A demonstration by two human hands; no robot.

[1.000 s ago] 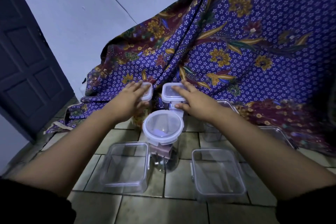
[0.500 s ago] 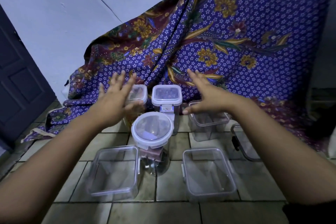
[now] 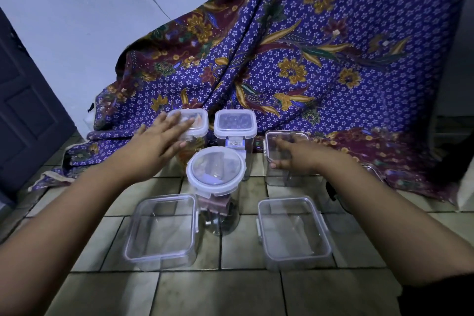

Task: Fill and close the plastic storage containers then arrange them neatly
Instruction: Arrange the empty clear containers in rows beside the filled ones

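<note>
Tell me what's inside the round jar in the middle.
Through the clear lid of the round jar, some small packets show, one pinkish-brown lower down against the wall. What they are cannot be told; the lid's glare and the jar's curve blur them. The bottom looks bare.

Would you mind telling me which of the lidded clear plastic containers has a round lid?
The tall clear jar at the centre front; its lid is round, while every other lidded container has a squarish lid.
</note>
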